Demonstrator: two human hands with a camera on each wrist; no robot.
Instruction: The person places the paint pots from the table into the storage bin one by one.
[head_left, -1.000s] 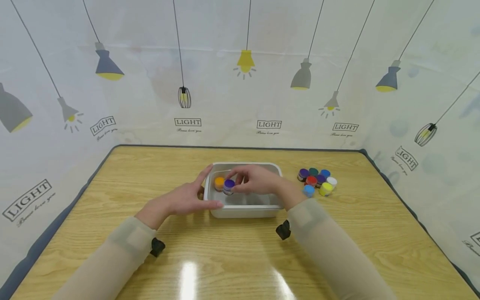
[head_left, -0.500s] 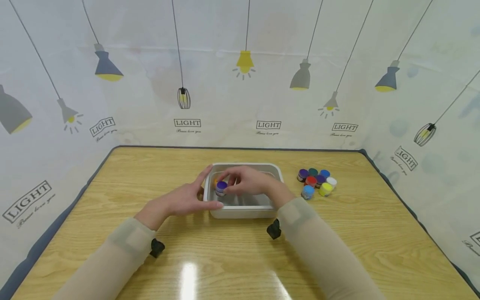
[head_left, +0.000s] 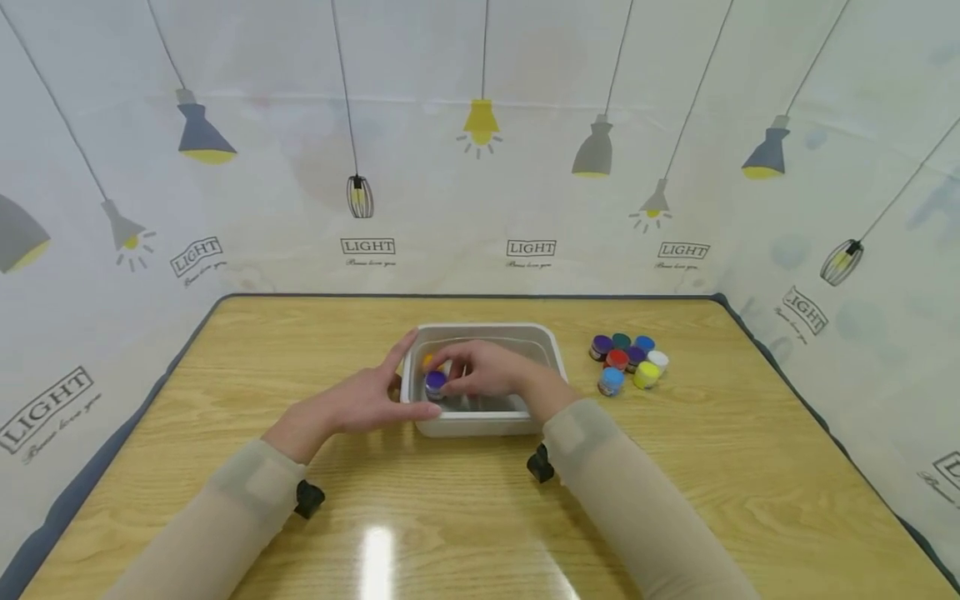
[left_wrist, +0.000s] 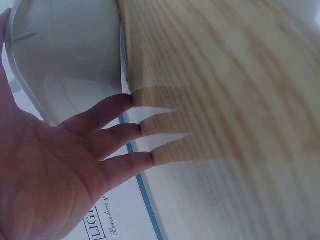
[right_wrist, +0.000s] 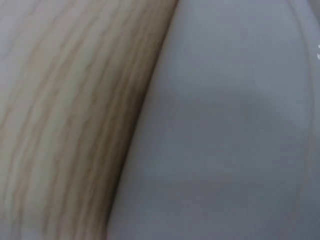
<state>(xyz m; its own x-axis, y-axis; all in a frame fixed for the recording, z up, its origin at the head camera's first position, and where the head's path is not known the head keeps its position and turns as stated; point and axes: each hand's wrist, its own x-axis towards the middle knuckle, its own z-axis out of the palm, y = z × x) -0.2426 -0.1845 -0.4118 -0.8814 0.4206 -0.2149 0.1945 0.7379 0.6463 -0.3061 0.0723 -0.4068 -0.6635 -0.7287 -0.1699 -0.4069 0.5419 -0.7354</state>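
Observation:
A white rectangular plastic box (head_left: 480, 426) stands on the table. My left hand (head_left: 351, 403) spans its left end, thumb along the front rim and index finger toward the back corner. In the left wrist view that hand's other fingers (left_wrist: 120, 162) are spread, tips on the wood beside the box. My right hand (head_left: 487, 371) reaches inside and pinches a small paint jar with a purple lid (head_left: 435, 380) at the left end. Just behind that jar is an orange-lidded jar (head_left: 428, 362), partly covered by the fingers. The right wrist view shows only the box wall (right_wrist: 215, 125) and table.
Right of the box, several paint jars stand in a cluster, among them a light blue one (head_left: 611, 381), a yellow one (head_left: 647, 375), a red one (head_left: 617, 360) and a white one (head_left: 657, 362). A lamp-printed cloth (head_left: 420, 142) rises behind the wooden table (head_left: 420, 517).
My right hand has carried the purple-lidded jar left and slightly toward me, to in front of the orange one. My left hand keeps its place on the box; the head view has shifted slightly.

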